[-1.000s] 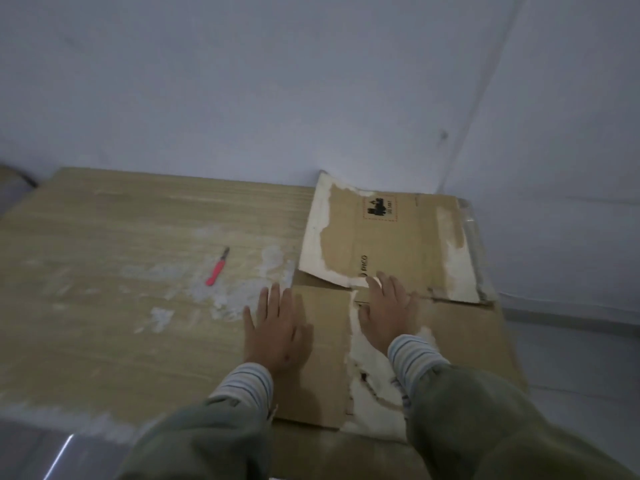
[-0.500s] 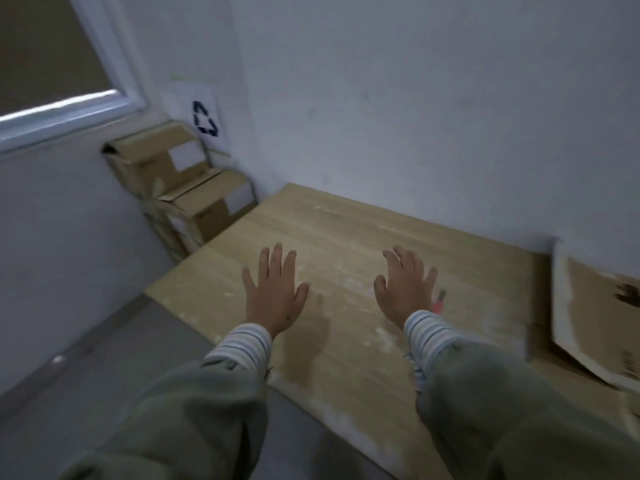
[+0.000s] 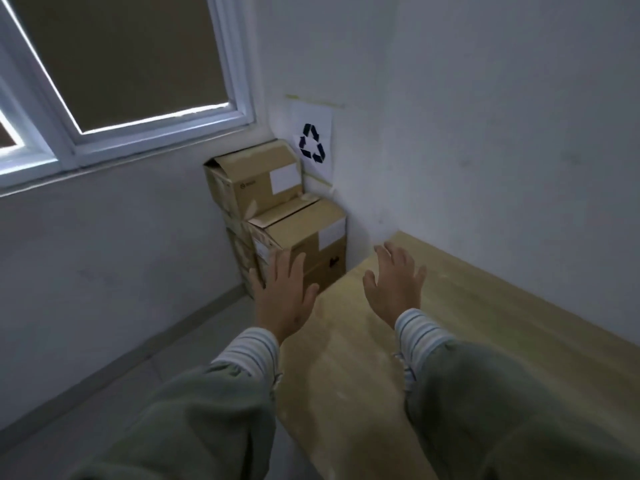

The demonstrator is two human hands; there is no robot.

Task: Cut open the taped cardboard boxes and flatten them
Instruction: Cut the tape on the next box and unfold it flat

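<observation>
Two stacked cardboard boxes stand in the corner on the floor, beyond the far-left end of the counter and under the recycling sign. Both my hands are spread flat and empty, reaching forward. My left hand is nearer, overlapping the lower box in view; my right hand hovers over the counter.

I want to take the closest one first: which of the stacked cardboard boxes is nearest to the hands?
The lower front box, just beyond the left hand; the upper box sits higher and farther back.
</observation>
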